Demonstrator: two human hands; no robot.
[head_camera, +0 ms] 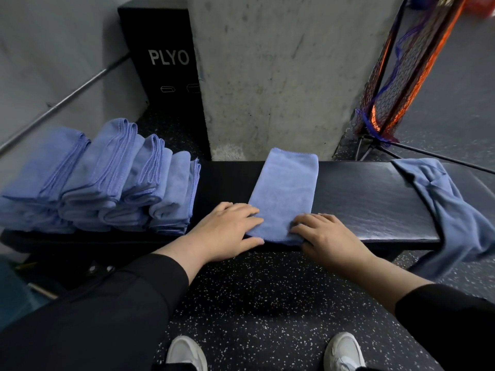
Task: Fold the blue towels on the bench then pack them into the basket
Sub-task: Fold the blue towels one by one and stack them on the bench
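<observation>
While no basket shows, we press both flat, open hands, left grip (227, 231) and right grip (325, 236), holding nothing, on a fleecy folded towel (285, 188); glossy black table (369, 199).

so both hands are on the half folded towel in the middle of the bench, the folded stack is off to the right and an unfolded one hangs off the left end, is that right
Not quite: the sides are swapped. The head view shows both hands, left hand and right hand, on the half folded towel in the middle of the bench, but the folded stack is off to the left and the unfolded towel hangs off the right end.
</observation>
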